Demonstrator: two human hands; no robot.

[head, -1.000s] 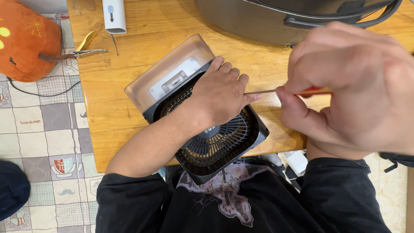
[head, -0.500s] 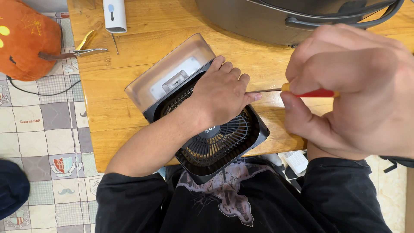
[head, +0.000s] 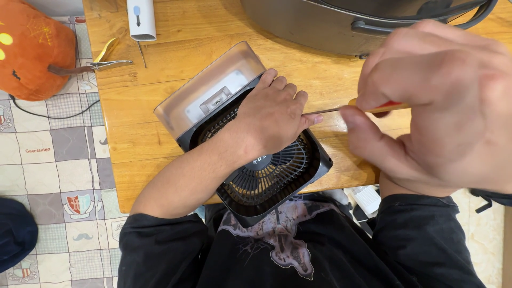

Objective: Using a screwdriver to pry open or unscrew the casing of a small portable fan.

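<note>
Nearest your chest, the black desk fan (head: 266, 170) lies grille-up, overhanging the near edge of the wooden table (head: 154, 144), its clear tank end pointing away from you. Your left hand (head: 272, 117) presses flat on the grille, fingers close together, pinning the housing. Your right hand (head: 442, 106) pinches the red-and-yellow handle of a screwdriver (head: 346, 109), whose shaft runs level to the fan's right side, the tip hidden behind your left fingertips (so seating can't be confirmed). Judgement: the housing looks whole, grille in place, no loose screws visible; the opening-up is at an early stage. Against half a second ago, the handle sits deeper inside your grip, less red showing; the fan hasn't shifted. Farther off: pliers (head: 101, 61), a white device (head: 141, 18), a dark pot (head: 341, 24).
</note>
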